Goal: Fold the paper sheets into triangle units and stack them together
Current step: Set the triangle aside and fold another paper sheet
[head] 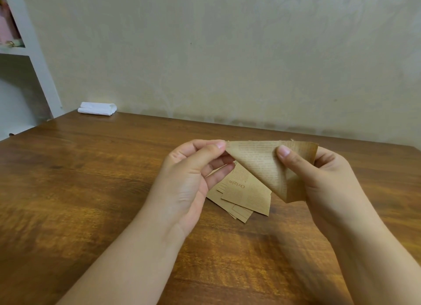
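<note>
Brown wooden table (91,190) fills the lower frame. Centre-right, the right hand (325,181) and left hand (193,179) both pinch a tan printed paper triangle (262,165) above loose tan printed sheets (241,197). Upper left: folded white cloth (97,108).

The held sheet (262,165) and the stack (241,197) under it are tan with brown newsprint, on a reddish-brown wood-grain table (91,179), a white cloth (97,108) at its far edge.
</note>
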Action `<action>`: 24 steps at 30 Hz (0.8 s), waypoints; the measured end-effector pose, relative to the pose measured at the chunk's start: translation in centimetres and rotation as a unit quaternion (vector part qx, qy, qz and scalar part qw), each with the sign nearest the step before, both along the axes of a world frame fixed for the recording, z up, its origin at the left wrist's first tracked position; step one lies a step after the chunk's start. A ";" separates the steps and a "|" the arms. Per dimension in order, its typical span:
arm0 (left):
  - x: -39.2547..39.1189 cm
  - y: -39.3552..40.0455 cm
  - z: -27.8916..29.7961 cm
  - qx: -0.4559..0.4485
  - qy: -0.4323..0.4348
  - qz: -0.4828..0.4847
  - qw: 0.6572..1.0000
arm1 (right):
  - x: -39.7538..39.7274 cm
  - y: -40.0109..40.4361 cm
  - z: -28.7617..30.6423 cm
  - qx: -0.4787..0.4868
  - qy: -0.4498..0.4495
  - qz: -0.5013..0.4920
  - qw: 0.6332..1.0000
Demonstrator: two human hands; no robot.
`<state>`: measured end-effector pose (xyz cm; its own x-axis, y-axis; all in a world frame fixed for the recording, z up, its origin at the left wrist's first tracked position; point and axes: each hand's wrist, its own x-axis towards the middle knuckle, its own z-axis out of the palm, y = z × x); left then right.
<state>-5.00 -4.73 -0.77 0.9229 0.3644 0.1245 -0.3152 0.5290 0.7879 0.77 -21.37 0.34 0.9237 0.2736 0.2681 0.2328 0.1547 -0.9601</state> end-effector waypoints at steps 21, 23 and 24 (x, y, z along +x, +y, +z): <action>-0.2 -0.7 0.0 0.110 0.009 0.066 0.992 | 0.0 0.0 -0.1 -0.036 0.028 0.007 0.999; -0.1 -0.8 -0.1 0.128 0.006 0.082 0.988 | -0.2 -0.1 0.1 -0.049 0.027 0.005 0.998; -0.1 -0.8 -0.2 0.140 0.002 0.091 0.986 | -0.2 -0.1 0.1 -0.055 0.027 0.002 0.998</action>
<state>-5.10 -5.54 -0.94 0.8465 0.4752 0.2402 -0.3811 0.2255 0.8966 0.57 -21.49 0.43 0.9348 0.3023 0.1866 0.1805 0.0482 -0.9824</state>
